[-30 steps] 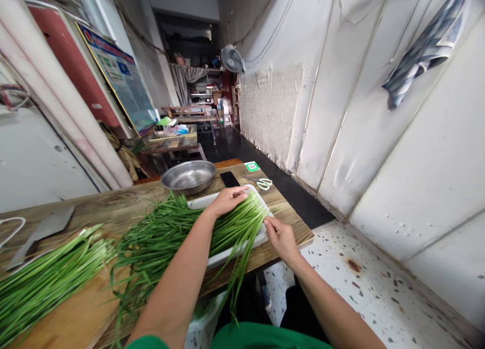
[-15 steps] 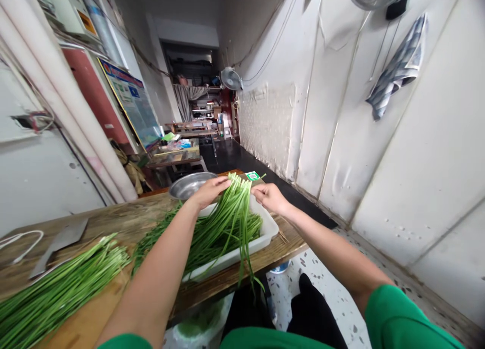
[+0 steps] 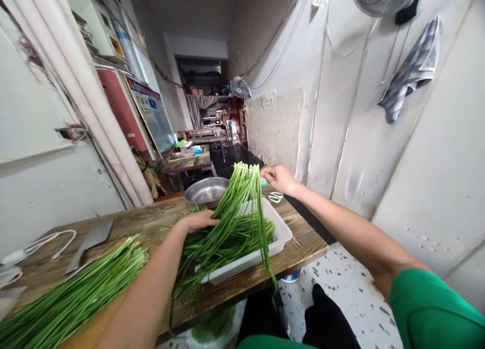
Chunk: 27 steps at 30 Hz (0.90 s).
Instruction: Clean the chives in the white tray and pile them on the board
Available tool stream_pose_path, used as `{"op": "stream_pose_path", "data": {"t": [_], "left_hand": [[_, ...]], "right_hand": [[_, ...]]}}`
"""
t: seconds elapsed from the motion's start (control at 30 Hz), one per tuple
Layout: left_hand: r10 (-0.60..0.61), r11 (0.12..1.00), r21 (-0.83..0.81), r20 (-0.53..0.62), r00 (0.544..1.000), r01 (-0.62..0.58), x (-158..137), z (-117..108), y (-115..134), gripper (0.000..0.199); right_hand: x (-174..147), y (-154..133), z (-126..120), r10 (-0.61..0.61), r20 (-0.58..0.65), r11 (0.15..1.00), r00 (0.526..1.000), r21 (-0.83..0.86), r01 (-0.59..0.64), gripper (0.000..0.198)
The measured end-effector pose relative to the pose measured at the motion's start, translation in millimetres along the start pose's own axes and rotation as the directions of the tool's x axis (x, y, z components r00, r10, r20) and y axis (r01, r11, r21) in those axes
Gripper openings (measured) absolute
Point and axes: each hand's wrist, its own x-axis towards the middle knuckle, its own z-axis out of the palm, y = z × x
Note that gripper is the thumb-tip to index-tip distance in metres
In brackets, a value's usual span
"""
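Note:
A bunch of garlic chives [image 3: 244, 190] is raised over a white plastic tray [image 3: 283, 230], its pale cut ends up and its leaves hanging down. My right hand [image 3: 279, 179] is closed in a pinch at the right edge of the pale ends. Lower down, my left hand [image 3: 200, 220] is at the left side of the leaves, thumb in front and the other fingers mostly hidden among them. More chives lie in the tray beneath, and some leaves droop over its near edge.
Left of the tray, another chive bunch [image 3: 91, 283] lies on a cutting board [image 3: 93, 334], near a cleaver [image 3: 91, 243] and white cable [image 3: 62, 235]. A metal bowl [image 3: 206, 191] stands behind the tray; scissors [image 3: 276, 197] lie right of it. Under the table is a bucket [image 3: 231, 323].
My left hand has moved from the pale ends down to the leaves. My right hand stays at the ends, with the bunch raised slightly. The camera view has turned left.

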Motion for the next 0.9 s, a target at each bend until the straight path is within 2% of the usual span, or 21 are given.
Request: {"op": "stream_pose_path", "data": {"t": [0.07, 0.17, 0.23, 0.3, 0.4, 0.57, 0.67, 0.7, 0.73, 0.77, 0.83, 0.87, 0.9], "left_hand": [[0.035, 0.996, 0.087, -0.024, 0.999, -0.032, -7.1, -2.2, 3.9, 0.038], [0.181, 0.964, 0.217, -0.106, 0.978, -0.155, -17.2, -5.8, 18.5, 0.039], [0.249, 0.945, 0.243, -0.098, 0.964, -0.220, -23.5, -8.9, 27.4, 0.040], [0.246, 0.945, 0.239, -0.059, 0.968, -0.225, -28.0, -12.9, 29.7, 0.038], [0.166, 0.956, 0.251, -0.034, 0.986, -0.152, -29.0, -18.7, 16.2, 0.029], [0.080, 0.975, 0.213, -0.110, 0.991, -0.055, -24.9, -27.0, -13.5, 0.021], [0.150, 0.941, 0.327, -0.178, 0.972, -0.085, -37.1, -29.2, -3.8, 0.031], [0.220, 0.907, 0.407, -0.235, 0.947, -0.110, -45.3, -26.0, 3.8, 0.037], [0.321, 0.857, 0.499, -0.313, 0.894, -0.133, -54.8, -19.3, 12.3, 0.045], [0.422, 0.794, 0.595, -0.396, 0.816, -0.122, -64.7, -8.6, 20.3, 0.050], [0.610, 0.665, 0.744, -0.492, 0.621, -0.064, -80.4, 23.8, 31.6, 0.043], [0.675, 0.610, 0.788, -0.462, 0.576, -0.082, -83.8, 43.4, 33.7, 0.039], [0.719, 0.544, 0.826, -0.371, 0.588, -0.144, -83.3, 63.5, 33.3, 0.038]], "right_hand": [[-3.4, 0.8, 2.0, 0.015, -0.033, 1.000, 0.999, 0.027, -0.014, 0.022], [-8.0, -2.6, 5.1, 0.037, -0.118, 0.993, 0.992, 0.119, -0.023, 0.025], [-7.8, -6.1, 5.3, 0.061, -0.170, 0.982, 0.984, 0.188, -0.028, 0.029], [-3.7, -9.5, 2.2, 0.071, -0.200, 0.973, 0.977, 0.229, -0.024, 0.031], [9.0, -14.7, -9.3, 0.034, -0.202, 0.976, 0.979, 0.219, 0.011, 0.031], [33.8, -26.5, -33.5, -0.054, -0.149, 0.988, 0.987, 0.133, 0.074, 0.027], [45.3, -33.5, -39.5, -0.071, -0.072, 0.991, 0.995, 0.113, 0.078, 0.024], [48.4, -35.3, -39.5, -0.066, -0.060, 0.992, 0.996, 0.108, 0.072, 0.023], [51.1, -36.7, -38.7, -0.055, -0.059, 0.993, 0.997, 0.103, 0.061, 0.022], [53.5, -37.9, -37.2, -0.039, -0.068, 0.994, 0.997, 0.099, 0.045, 0.022], [57.3, -40.0, -33.6, -0.010, -0.083, 0.995, 0.997, 0.100, 0.018, 0.024], [58.7, -41.3, -31.9, 0.001, -0.087, 0.994, 0.996, 0.107, 0.008, 0.026], [60.0, -43.3, -30.6, 0.007, -0.086, 0.993, 0.996, 0.115, 0.003, 0.027]]}}
